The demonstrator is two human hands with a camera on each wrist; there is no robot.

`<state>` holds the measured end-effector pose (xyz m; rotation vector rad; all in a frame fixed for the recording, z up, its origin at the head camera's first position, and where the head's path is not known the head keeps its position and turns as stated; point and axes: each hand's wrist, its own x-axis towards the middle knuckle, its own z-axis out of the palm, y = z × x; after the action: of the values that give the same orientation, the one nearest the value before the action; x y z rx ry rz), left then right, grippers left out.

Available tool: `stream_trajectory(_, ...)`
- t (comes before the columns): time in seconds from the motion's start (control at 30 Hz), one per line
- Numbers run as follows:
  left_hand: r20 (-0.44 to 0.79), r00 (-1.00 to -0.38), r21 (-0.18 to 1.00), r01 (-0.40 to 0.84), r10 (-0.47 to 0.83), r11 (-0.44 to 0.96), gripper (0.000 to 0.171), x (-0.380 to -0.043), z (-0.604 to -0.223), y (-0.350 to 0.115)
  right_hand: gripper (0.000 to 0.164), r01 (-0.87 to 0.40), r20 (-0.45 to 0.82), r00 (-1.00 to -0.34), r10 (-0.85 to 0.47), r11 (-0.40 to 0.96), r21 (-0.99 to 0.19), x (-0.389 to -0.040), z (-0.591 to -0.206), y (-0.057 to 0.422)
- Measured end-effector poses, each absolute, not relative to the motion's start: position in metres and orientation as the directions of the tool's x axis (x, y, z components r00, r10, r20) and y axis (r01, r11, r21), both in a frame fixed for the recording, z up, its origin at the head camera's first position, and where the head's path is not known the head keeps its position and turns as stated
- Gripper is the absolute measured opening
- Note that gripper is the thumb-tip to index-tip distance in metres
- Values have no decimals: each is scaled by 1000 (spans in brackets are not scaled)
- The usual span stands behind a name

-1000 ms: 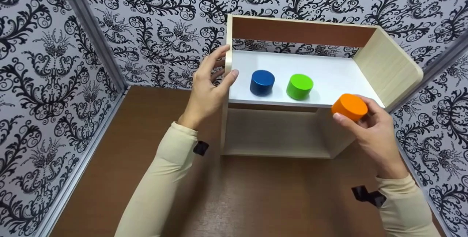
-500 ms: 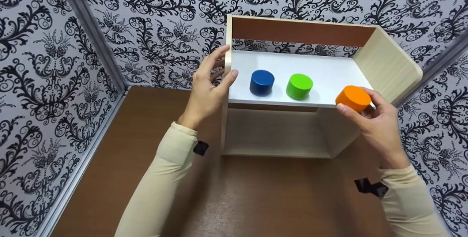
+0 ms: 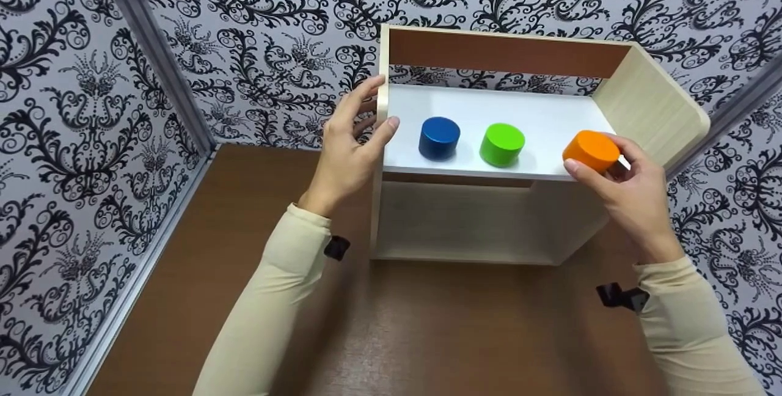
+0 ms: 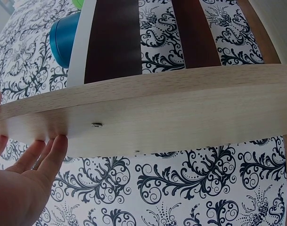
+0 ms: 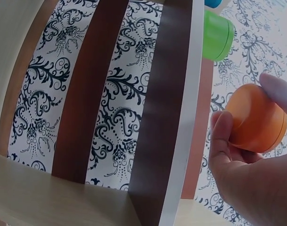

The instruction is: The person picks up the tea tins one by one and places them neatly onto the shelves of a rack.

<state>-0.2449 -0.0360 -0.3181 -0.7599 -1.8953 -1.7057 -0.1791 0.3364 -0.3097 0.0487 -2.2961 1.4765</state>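
Note:
My right hand (image 3: 641,194) holds a short orange cylinder (image 3: 591,150) between thumb and fingers, over the front right of the white shelf board (image 3: 544,121). A thin seam runs near one end of the orange cylinder (image 5: 256,117) in the right wrist view. On the board stand a blue cylinder (image 3: 438,139) at the left and a green cylinder (image 3: 502,144) in the middle. My left hand (image 3: 348,145) grips the front edge of the shelf unit's left side panel (image 3: 383,99), thumb at the inner side. Fingertips (image 4: 61,143) press its outer face in the left wrist view.
The pale wooden shelf unit has a lower compartment (image 3: 458,222), a right side panel (image 3: 657,109) and a brown back rail (image 3: 507,51). It stands on a brown surface (image 3: 427,322). Patterned walls (image 3: 263,66) rise behind and at both sides.
My right hand has moved the orange cylinder up and inward, from in front of the board's edge to over its front right part. The left hand has stayed in place.

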Motion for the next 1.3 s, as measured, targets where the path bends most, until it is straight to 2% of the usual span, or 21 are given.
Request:
stream_trajectory(0.33, 675, -733, 730, 680, 82, 67, 54, -245, -318, -35, 61, -198, 338, -924, 180, 530, -824, -192, -306, 338)
stream_trajectory(0.83, 689, -720, 718, 694, 80, 56, 55, -246, -318, -35, 63, -229, 346, -928, 141, 517, -825, -200, -305, 336)
stream_trajectory(1.3, 678, -729, 727, 684, 91, 67, 55, -245, -318, -36, 72, -153, 282, -950, 133, 590, -793, -208, -306, 338)
